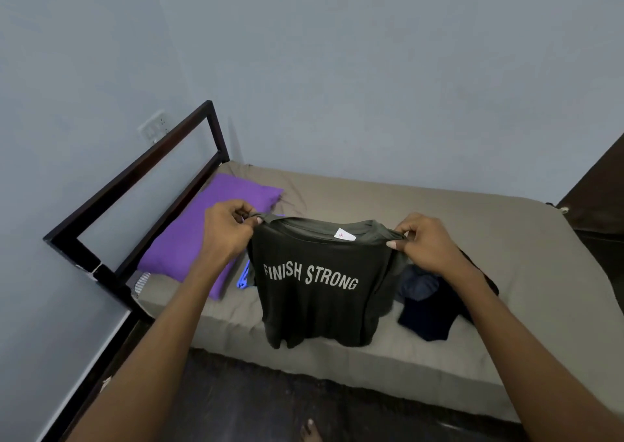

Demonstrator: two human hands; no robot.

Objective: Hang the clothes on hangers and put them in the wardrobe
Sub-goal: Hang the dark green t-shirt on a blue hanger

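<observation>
The person stands at the long side of the bed (439,211), which carries a grey-brown cover, and holds a dark olive t-shirt (320,282) up in the air above its near edge. The left hand (229,228) pinches the shirt's left shoulder between thumb and curled fingers; the right hand (425,239) pinches the right shoulder in the same manner. The shirt hangs spread between the two hands with its hem just above the bed, and the pale lettering "FINISH STRONG" runs across the side facing the person. A small white label (345,234) shows inside the neck opening. On the bed, behind and to the right of the held shirt, lies a loose heap of dark navy clothes (429,310), partly hidden by the right forearm. To the left of the shirt, a bright blue item (243,277) lies on the bed, mostly covered by the shirt; what it is cannot be told. Further left, at the head of the bed, rests a purple pillow (209,235) against the dark headboard frame (135,171). A wall switch plate (153,127) sits on the blue-grey wall behind that frame. A bare foot (310,433) stands on the dark floor below the bed's near edge.
</observation>
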